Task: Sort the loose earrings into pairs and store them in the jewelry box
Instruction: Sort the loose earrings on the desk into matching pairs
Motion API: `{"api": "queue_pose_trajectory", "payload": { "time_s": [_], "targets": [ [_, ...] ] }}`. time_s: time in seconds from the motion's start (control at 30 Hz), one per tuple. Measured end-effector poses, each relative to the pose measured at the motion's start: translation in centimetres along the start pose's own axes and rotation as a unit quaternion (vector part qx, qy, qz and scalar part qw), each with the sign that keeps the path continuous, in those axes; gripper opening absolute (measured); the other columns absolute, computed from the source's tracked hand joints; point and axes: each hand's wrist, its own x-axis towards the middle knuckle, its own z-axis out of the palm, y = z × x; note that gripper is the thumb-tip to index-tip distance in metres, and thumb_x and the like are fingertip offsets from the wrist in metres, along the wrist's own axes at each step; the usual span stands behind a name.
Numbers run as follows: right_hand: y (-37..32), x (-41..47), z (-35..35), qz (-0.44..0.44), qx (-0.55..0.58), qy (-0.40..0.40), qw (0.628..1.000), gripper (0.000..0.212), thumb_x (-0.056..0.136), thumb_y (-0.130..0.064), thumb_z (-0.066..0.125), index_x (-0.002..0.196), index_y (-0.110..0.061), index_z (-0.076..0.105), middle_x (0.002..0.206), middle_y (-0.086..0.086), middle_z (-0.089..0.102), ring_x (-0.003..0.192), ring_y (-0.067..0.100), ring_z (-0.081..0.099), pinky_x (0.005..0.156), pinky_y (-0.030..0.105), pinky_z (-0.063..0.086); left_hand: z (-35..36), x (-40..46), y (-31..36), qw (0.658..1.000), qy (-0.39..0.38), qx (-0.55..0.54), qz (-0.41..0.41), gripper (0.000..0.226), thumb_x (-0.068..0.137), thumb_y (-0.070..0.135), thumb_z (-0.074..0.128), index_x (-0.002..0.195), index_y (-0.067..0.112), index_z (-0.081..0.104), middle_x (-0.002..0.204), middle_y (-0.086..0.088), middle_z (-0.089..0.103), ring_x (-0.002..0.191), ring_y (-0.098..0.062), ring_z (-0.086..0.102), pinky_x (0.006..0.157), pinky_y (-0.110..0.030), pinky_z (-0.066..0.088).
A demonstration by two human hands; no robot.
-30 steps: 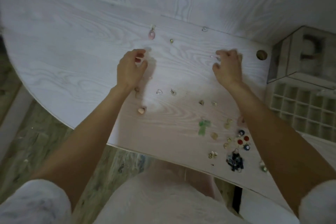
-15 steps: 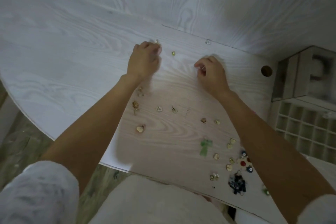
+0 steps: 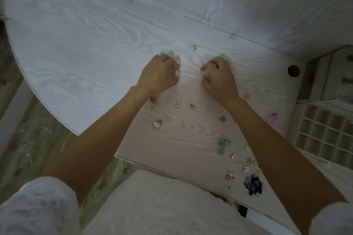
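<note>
With each curled hand pinching a small earring, left hand [image 3: 159,73] and right hand [image 3: 219,77] should lay the 2 side by side to compare, as loose earrings [image 3: 177,104] wait nearby and the box [image 3: 324,131] stands right.

A single wide-angle view comes from a camera on the person's head, looking forward and steeply down onto the pale whitewashed wood-grain table [image 3: 95,47], near enough that both bare forearms run up from the bottom corners toward the middle of the frame. The table's curved edge bends down the left side with floor showing beyond it. To the table's right, the white gridded jewelry box [image 3: 324,131] is cut by the right border.
</note>
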Motion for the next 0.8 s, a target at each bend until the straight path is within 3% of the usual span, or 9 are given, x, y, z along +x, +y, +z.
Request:
{"api": "queue_pose_trajectory", "payload": {
  "time_s": [0.1, 0.23, 0.4, 0.5, 0.6, 0.7, 0.8],
  "targets": [
    [-2.6, -1.6, -0.2, -0.061, -0.007, 0.010, 0.998, 0.021, 0.078, -0.008, 0.057, 0.097, -0.008, 0.064, 0.104, 0.013, 0.056, 0.095, 0.027, 0.049, 0.078, 0.031, 0.043, 0.0, -0.4, 0.3, 1.000, 0.015, -0.020, -0.016, 0.022, 0.075, 0.030, 0.072, 0.088, 0.013, 0.067, 0.100, -0.007, 0.063, 0.091, -0.026, 0.054, 0.074, -0.029, 0.040],
    [-6.4, -5.4, 2.1, -0.241, 0.007, -0.105, 0.965, 0.013, 0.081, -0.017, 0.064, 0.092, -0.010, 0.066, 0.100, 0.012, 0.062, 0.089, 0.030, 0.055, 0.077, 0.034, 0.045, -0.2, -0.1, 1.0, 0.998, 0.020, -0.035, -0.053, 0.011, 0.079, 0.021, 0.063, 0.084, 0.012, 0.065, 0.090, -0.005, 0.066, 0.083, -0.022, 0.061, 0.071, -0.024, 0.039],
    [-9.2, -8.3, 4.7, -0.269, 0.018, -0.161, 0.949, 0.022, 0.074, -0.015, 0.074, 0.093, -0.007, 0.066, 0.098, 0.012, 0.064, 0.088, 0.031, 0.057, 0.074, 0.037, 0.049, -1.9, -1.4, 1.7, 0.992, 0.009, -0.094, -0.082, 0.021, 0.077, 0.024, 0.065, 0.093, 0.013, 0.057, 0.083, 0.003, 0.065, 0.072, -0.010, 0.058, 0.067, -0.021, 0.047],
    [-9.8, -9.2, 5.0, -0.244, 0.038, -0.149, 0.957, 0.005, 0.079, -0.008, 0.065, 0.083, -0.005, 0.065, 0.091, 0.013, 0.064, 0.082, 0.031, 0.058, 0.062, 0.034, 0.051, -2.9, -4.2, 1.9, 0.978, 0.031, -0.181, -0.102, 0.023, 0.073, 0.018, 0.066, 0.095, 0.015, 0.059, 0.087, 0.002, 0.063, 0.075, -0.010, 0.058, 0.068, -0.022, 0.051],
    [-9.2, -10.1, 4.9, -0.175, 0.038, -0.132, 0.975, 0.010, 0.075, -0.003, 0.067, 0.084, -0.002, 0.064, 0.085, 0.014, 0.062, 0.075, 0.029, 0.059, 0.051, 0.035, 0.053, -3.1, -8.2, 2.6, 0.959, 0.069, -0.249, -0.115, 0.018, 0.073, 0.011, 0.063, 0.091, 0.013, 0.062, 0.086, 0.002, 0.062, 0.079, -0.009, 0.058, 0.074, -0.028, 0.054],
    [-8.3, -11.3, 3.9, -0.090, 0.039, -0.114, 0.989, 0.012, 0.080, -0.009, 0.065, 0.089, -0.002, 0.064, 0.087, 0.014, 0.061, 0.074, 0.028, 0.058, 0.057, 0.039, 0.052, -2.3, -12.4, 3.4, 0.941, 0.075, -0.294, -0.150, 0.015, 0.076, 0.002, 0.061, 0.087, 0.013, 0.061, 0.090, 0.000, 0.065, 0.080, -0.005, 0.057, 0.077, -0.026, 0.054],
    [-7.5, -12.9, 2.6, -0.011, 0.067, -0.077, 0.995, 0.013, 0.083, -0.016, 0.066, 0.089, -0.005, 0.066, 0.088, 0.010, 0.063, 0.072, 0.023, 0.060, 0.064, 0.026, 0.044, -0.6, -15.3, 4.1, 0.932, 0.066, -0.313, -0.169, 0.015, 0.080, 0.005, 0.062, 0.087, 0.018, 0.061, 0.090, 0.001, 0.064, 0.083, -0.005, 0.058, 0.078, -0.025, 0.053]
  ]
}}
